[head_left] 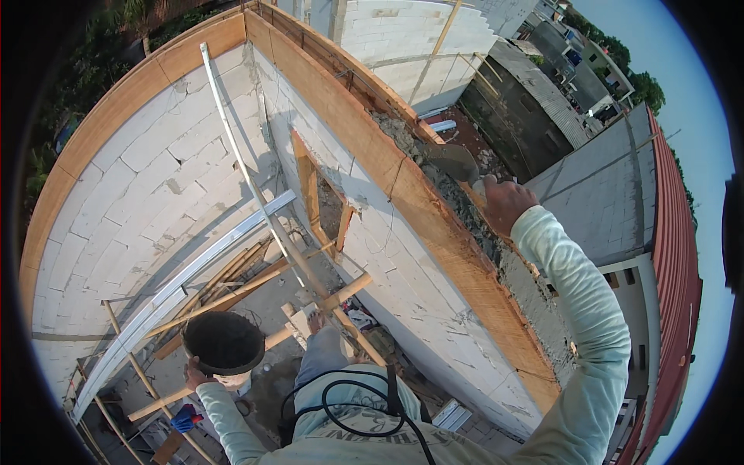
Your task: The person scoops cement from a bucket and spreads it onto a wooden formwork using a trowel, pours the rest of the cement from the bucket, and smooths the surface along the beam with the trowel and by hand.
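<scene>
My left hand (198, 374) grips the edge of a round black bucket (232, 370), held out low at the left. Its inside is dark, and I cannot tell how much it contains. On the right, my right hand (508, 204) is closed around the handle of a trowel (454, 161). The trowel's blade lies over a narrow channel between wooden form boards (434, 240) along the wall top. Wet grey concrete (457, 205) fills part of this channel, just below the blade and my hand.
A white block wall (170, 163) curves away at the left. Bamboo poles (225, 298) and a long metal channel (178, 291) cross below me. My foot (315, 319) rests on wooden scaffold planks. A window opening (329, 201) pierces the nearer wall. A red corrugated roof (676, 294) stands at right.
</scene>
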### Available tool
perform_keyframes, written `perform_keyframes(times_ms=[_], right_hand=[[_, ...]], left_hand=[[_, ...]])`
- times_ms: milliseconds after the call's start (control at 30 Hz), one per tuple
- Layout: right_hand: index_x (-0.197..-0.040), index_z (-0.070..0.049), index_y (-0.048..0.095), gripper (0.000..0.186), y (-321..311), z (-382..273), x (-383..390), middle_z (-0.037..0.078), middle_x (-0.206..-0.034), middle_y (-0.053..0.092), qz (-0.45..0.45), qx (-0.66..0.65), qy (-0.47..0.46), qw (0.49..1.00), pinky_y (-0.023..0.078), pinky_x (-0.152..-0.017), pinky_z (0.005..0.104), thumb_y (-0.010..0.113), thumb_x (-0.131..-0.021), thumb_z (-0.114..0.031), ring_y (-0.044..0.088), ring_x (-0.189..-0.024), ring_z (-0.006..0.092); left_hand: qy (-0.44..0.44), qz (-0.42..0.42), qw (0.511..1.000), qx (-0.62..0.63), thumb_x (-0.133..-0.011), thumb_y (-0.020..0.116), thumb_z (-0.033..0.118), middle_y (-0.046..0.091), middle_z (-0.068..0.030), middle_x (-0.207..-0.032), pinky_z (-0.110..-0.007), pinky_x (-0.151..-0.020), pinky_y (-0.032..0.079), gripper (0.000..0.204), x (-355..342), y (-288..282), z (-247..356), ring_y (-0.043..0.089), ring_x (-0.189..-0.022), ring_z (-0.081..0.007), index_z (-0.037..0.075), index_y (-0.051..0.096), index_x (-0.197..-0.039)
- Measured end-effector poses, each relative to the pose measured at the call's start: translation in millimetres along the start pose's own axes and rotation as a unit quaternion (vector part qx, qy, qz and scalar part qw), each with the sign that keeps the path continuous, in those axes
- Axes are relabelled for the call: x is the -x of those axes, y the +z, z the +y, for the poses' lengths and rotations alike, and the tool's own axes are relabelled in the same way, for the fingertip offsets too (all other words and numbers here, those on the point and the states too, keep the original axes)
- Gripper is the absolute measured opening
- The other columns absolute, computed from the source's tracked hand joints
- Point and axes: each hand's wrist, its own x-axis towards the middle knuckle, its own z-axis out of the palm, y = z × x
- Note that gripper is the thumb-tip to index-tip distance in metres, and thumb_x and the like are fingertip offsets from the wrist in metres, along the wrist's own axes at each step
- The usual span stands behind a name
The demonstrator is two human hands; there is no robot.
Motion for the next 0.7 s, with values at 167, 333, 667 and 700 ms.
perform_keyframes(times_ms=[167,333,667,700], right_hand=[[-0.104,0.003,0.05,0.027,8,4,37,0.021,-0.081,0.064,0.044,0.068,-0.036,0.996,0.052,-0.07,0.0486,0.053,-0.079,-0.007,0.065,-0.077,0.0416],[-0.107,0.002,0.046,0.03,-10,26,53,0.024,-0.08,0.063,-0.009,0.012,0.0,1.0,0.048,-0.072,0.0535,0.051,-0.08,-0.01,0.063,-0.082,0.0435],[-0.102,0.006,0.053,0.029,0,-29,-3,0.024,-0.091,0.065,-0.079,0.004,-0.007,0.997,0.053,-0.074,0.0464,0.057,-0.078,-0.011,0.065,-0.09,0.0386],[-0.101,0.006,0.053,0.029,-3,-29,-4,0.023,-0.091,0.065,-0.074,0.024,-0.027,0.997,0.053,-0.074,0.0462,0.058,-0.078,-0.011,0.065,-0.091,0.0379]], left_hand=[[-0.051,-0.007,0.998,-0.023,-0.065,0.069,0.008,0.064,-0.0118,-0.099,-0.037,-0.08,0.049,0.046,-4,-28,21,0.06,-0.09,-0.0243,-0.003,0.059,-0.109],[-0.01,0.028,0.999,-0.036,-0.063,0.068,0.007,0.064,-0.0104,-0.095,-0.037,-0.08,0.05,0.041,29,-5,26,0.06,-0.088,-0.0236,-0.001,0.062,-0.103],[0.013,0.004,0.999,-0.04,-0.061,0.068,0.005,0.063,-0.0146,-0.102,-0.04,-0.075,0.052,0.059,-7,6,13,0.061,-0.09,-0.0253,-0.005,0.056,-0.118],[0.008,0.006,0.999,-0.035,-0.061,0.067,0.004,0.063,-0.0152,-0.103,-0.04,-0.077,0.052,0.06,11,17,18,0.06,-0.092,-0.0259,-0.005,0.055,-0.119]])
